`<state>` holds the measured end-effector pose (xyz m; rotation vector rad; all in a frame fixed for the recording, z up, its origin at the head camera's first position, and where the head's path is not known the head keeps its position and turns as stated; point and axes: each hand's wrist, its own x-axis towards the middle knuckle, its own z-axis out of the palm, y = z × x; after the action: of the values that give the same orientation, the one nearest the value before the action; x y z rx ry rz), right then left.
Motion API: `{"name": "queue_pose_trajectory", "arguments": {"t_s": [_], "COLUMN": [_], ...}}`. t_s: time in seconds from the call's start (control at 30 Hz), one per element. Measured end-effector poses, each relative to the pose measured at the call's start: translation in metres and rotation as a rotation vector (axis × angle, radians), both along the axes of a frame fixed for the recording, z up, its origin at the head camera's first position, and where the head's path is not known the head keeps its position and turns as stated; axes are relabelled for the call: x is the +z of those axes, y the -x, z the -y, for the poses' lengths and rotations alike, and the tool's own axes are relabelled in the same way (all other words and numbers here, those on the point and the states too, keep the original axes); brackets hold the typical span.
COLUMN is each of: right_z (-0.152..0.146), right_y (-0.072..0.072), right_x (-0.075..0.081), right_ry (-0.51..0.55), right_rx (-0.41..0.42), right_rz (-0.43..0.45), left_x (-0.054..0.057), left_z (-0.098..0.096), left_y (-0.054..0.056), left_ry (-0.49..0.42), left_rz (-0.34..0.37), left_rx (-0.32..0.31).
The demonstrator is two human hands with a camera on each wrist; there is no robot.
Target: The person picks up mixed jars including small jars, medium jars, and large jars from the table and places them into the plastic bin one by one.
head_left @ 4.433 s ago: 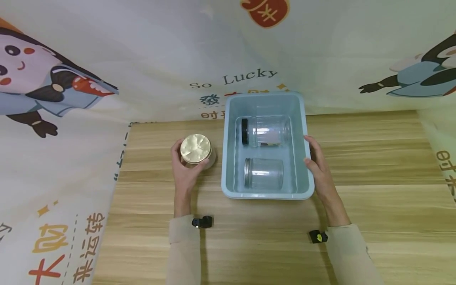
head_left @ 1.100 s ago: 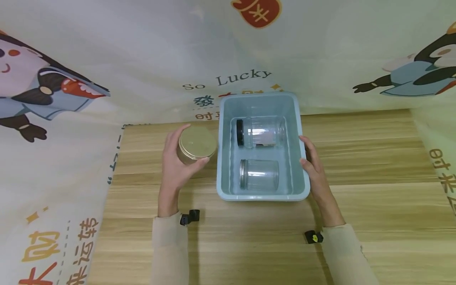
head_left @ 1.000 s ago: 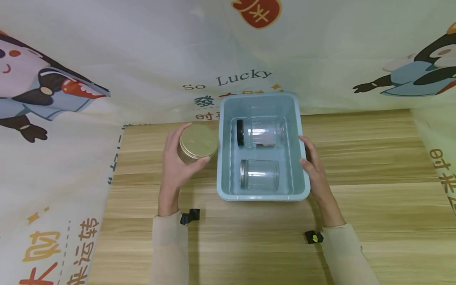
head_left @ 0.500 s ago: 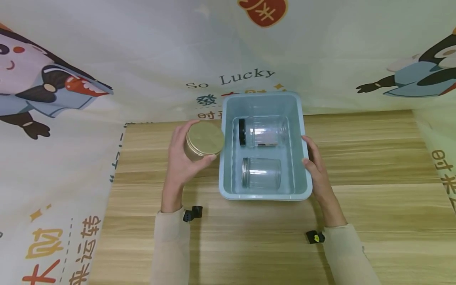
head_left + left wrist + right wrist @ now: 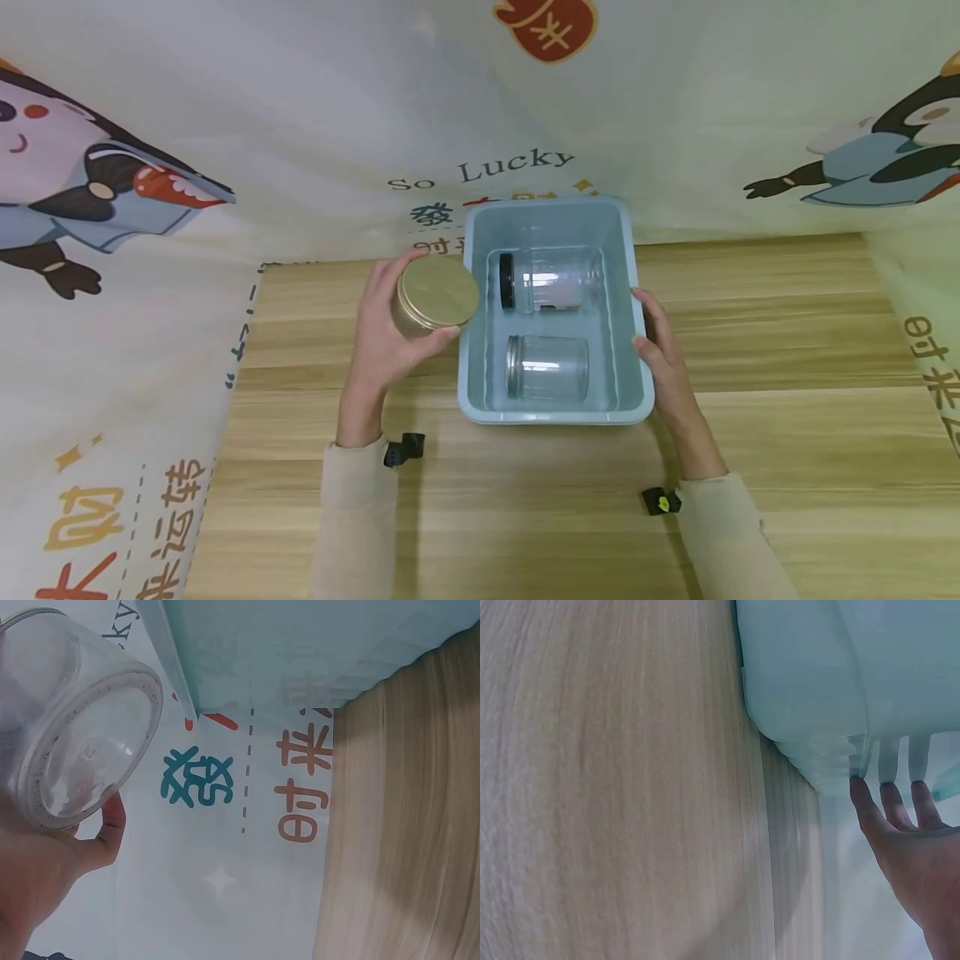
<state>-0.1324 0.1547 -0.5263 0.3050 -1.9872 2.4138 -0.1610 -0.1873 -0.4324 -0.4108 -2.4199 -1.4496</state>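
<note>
My left hand (image 5: 381, 340) grips a clear jar with a gold lid (image 5: 439, 290), fingers on its far side and thumb on the near side. The jar is raised and tilted, its lid overlapping the left rim of a light-blue plastic basin (image 5: 555, 415) in the head view. From the left wrist, its clear round base (image 5: 94, 750) shows. Inside the basin lie two clear jars on their sides, one black-lidded (image 5: 558, 279) and one silver-lidded (image 5: 553, 368). At the basin's right rim, my right hand (image 5: 669, 354) holds on with thumb and fingers; several fingertips (image 5: 857, 784) meet the outer wall.
The basin stands on a wood-grain table (image 5: 525, 517), close to the back edge. A pale printed cloth (image 5: 337, 125) hangs behind the table and along both sides. A small black device (image 5: 405, 450) sits at each wrist.
Over these seconds my left hand has lifted the gold-lidded jar off the table, tilted it and carried it rightward to the basin's left rim. The right hand stays at the basin.
</note>
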Motion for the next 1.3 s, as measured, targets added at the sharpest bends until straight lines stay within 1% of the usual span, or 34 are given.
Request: {"name": "queue_pose_trajectory", "arguments": {"t_s": [0.17, 0.33, 0.53, 0.67, 0.8, 0.93, 1.03, 1.13, 1.3], "right_z": [0.001, 0.002, 0.0, 0.0, 0.001, 0.002, 0.001, 0.001, 0.002], "right_y": [0.0, 0.0, -0.003, -0.004, -0.003, -0.002, -0.002, -0.001, -0.001], "right_x": [0.0, 0.001, -0.001, -0.001, -0.001, 0.0, 0.0, 0.0, 0.0], "right_ry": [-0.028, -0.034, -0.038, -0.043, -0.04, -0.024, -0.01, -0.005, 0.001], "right_rx": [-0.01, -0.007, -0.009, -0.007, -0.006, -0.007, -0.009, -0.009, -0.006], "right_rz": [-0.001, 0.003, 0.033, 0.035, 0.035, 0.029, 0.022, 0.015, 0.013], "left_x": [0.003, 0.007, 0.005, 0.006, 0.008, 0.012, 0.016, 0.02, 0.024], "left_z": [-0.001, -0.003, -0.004, -0.005, -0.008, -0.011, -0.016, -0.021, -0.027], "left_y": [0.002, 0.003, 0.0, 0.0, 0.002, 0.003, 0.005, 0.007, 0.009], "left_ry": [0.026, 0.035, 0.026, 0.044, 0.062, 0.095, 0.138, 0.173, 0.206], "left_rz": [-0.001, 0.016, 0.049, 0.051, 0.054, 0.049, 0.044, 0.051, 0.065], "left_rx": [-0.008, -0.019, -0.038, -0.042, -0.065, -0.095, -0.118, -0.136, -0.157]}}
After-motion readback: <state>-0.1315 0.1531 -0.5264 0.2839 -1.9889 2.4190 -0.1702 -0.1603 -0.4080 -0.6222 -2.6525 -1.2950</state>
